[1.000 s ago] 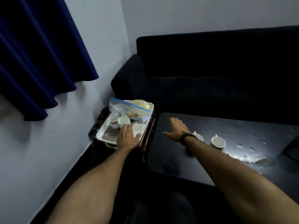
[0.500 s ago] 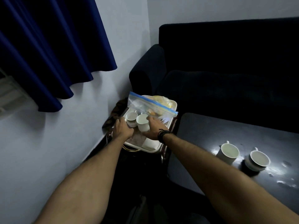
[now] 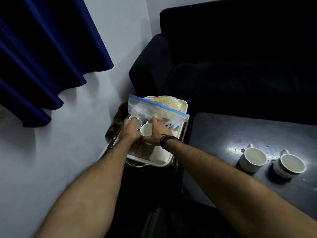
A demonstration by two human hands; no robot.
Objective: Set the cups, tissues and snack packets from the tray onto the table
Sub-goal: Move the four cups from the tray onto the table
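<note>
A white tray (image 3: 151, 161) sits on a low stand beside the sofa. Two white cups stand in it. My left hand (image 3: 130, 130) closes around the left cup (image 3: 138, 124). My right hand (image 3: 158, 133) wraps the right cup (image 3: 146, 130). A clear zip bag with a blue seal (image 3: 154, 109) holding snacks lies across the tray's far half, with a yellowish packet (image 3: 169, 101) behind it. White tissues (image 3: 160, 152) lie at the tray's near right. Two more white cups (image 3: 253, 158) (image 3: 290, 165) stand on the dark table (image 3: 223, 134).
A black sofa (image 3: 240, 57) fills the back right, its armrest just beyond the tray. A blue curtain (image 3: 42, 57) hangs at the left over a pale wall. A gold-rimmed stand edge (image 3: 135, 164) shows under the tray.
My right hand left the table and reached into the tray, now closed on the right cup. My left hand shifted from the tray's near part onto the left cup. My view swung left.
</note>
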